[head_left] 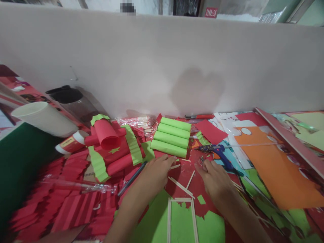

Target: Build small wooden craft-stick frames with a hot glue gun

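Note:
My left hand [158, 172] is closed at the fingertips, and a short wooden stick [175, 166] pokes out from them. My right hand [215, 179] is also closed, with a small dark thing at its fingertips that I cannot make out. Between and below the hands, loose wooden sticks [181, 187] lie on the red surface. A frame of wooden sticks [169, 219] rests on a torn-edged green paper sheet [211, 226]. Beyond my hands sits a row of several green paper rolls [170, 136]. A blue glue gun [222, 157] lies just past my right hand.
On the left are a red and green paper construction [106, 138], folded red paper strips [73, 206], a white paper cup [43, 116] and a dark-lidded container [72, 101]. Orange paper [268, 172] lies at right. A pale panel [141, 60] stands across the back.

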Demonstrator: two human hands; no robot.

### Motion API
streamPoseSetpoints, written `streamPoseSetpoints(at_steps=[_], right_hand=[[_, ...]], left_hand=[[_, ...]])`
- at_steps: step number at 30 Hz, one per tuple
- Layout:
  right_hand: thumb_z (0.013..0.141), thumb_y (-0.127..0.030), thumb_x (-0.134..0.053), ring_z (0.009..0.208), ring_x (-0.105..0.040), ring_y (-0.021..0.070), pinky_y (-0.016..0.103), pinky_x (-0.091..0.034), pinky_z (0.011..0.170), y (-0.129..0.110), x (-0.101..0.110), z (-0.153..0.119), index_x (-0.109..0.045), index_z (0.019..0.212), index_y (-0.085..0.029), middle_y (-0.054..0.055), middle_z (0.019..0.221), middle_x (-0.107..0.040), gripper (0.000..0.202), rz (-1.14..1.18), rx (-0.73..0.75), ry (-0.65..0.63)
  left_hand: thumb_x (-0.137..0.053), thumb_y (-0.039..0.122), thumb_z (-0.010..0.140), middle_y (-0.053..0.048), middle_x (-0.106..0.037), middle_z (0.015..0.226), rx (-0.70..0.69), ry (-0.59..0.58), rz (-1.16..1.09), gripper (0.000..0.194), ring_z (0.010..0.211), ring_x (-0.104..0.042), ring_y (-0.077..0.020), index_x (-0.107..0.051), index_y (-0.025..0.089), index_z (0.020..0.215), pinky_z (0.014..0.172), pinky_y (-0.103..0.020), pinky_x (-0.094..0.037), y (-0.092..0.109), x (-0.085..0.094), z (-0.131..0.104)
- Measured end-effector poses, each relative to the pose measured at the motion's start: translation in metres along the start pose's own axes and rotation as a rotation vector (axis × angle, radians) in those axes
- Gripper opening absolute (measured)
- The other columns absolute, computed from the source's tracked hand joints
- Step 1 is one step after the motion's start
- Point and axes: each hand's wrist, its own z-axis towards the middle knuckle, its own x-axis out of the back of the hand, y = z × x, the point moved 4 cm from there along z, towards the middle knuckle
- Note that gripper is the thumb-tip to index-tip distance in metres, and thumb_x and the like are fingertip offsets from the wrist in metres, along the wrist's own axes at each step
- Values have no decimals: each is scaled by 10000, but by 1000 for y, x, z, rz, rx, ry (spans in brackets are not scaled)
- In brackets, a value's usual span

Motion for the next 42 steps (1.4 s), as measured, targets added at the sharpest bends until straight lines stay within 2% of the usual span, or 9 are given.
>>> streamPoseSetpoints(at_steps=[4,9,15,20,25,29,33,38,42], right_hand=[[858,-167,-611,743,-462,198,330,-285,657,-17,4,9,-681,1163,-311,53,808,-545,344,101,102,-38],[828,-183,-657,774,-478,219,343,-272,661,-27,5,13,-709,1054,-380,55,825,-565,303,33,63,-50],[846,-213,-634,777,-472,229,351,-290,677,-29,-2,5,-668,1149,-333,70,836,-574,327,19,82,-12],[856,-154,-613,747,-462,208,333,-273,660,-34,2,17,-704,1007,-279,57,803,-561,216,101,13,-39],[927,-247,-582,793,-476,226,347,-304,720,-39,7,31,-680,940,-229,63,853,-576,101,133,-66,-60],[926,-161,-557,818,-475,236,363,-303,749,-41,6,37,-638,897,-209,67,881,-585,98,100,-91,-75],[904,-78,-527,843,-478,244,383,-298,782,-45,3,40,-618,938,-193,75,930,-600,151,75,-79,-106],[815,18,-519,860,-477,259,405,-293,802,-51,0,41,-611,949,-169,83,939,-604,248,58,-61,-158],[782,7,-517,845,-480,265,404,-299,784,-48,5,40,-599,896,-176,88,920,-598,230,83,-65,-164]], left_hand=[[-427,4,825,-54,-656,1033,5,10,-4,408,908,-644,-200,-599,244,1106,778,-285,-441,-4,3,-4],[-414,-30,766,-52,-659,1017,0,18,-8,467,896,-638,-199,-605,246,1090,756,-282,-436,-5,5,-8],[-422,-43,724,-35,-670,978,-30,51,19,489,879,-642,-218,-600,252,1072,703,-286,-429,-3,6,-10],[-420,-59,721,-32,-673,981,-22,50,31,502,884,-648,-214,-589,250,1078,701,-282,-434,-4,9,-11],[-411,-46,741,-40,-666,976,-28,56,17,450,886,-643,-213,-601,240,1031,709,-284,-436,-5,9,-9],[-401,-42,763,-48,-663,983,-24,78,20,471,881,-640,-216,-595,239,1087,709,-288,-432,-6,9,-10],[-415,-34,756,-51,-664,983,-42,90,13,447,865,-638,-218,-604,229,1064,696,-290,-429,-5,9,-11],[-420,-45,743,-49,-670,1005,-50,83,7,471,916,-644,-221,-604,230,1078,709,-289,-436,-5,9,-10],[-419,-44,743,-52,-670,997,-33,77,22,459,890,-644,-217,-600,225,1069,703,-288,-436,-7,10,-11]])
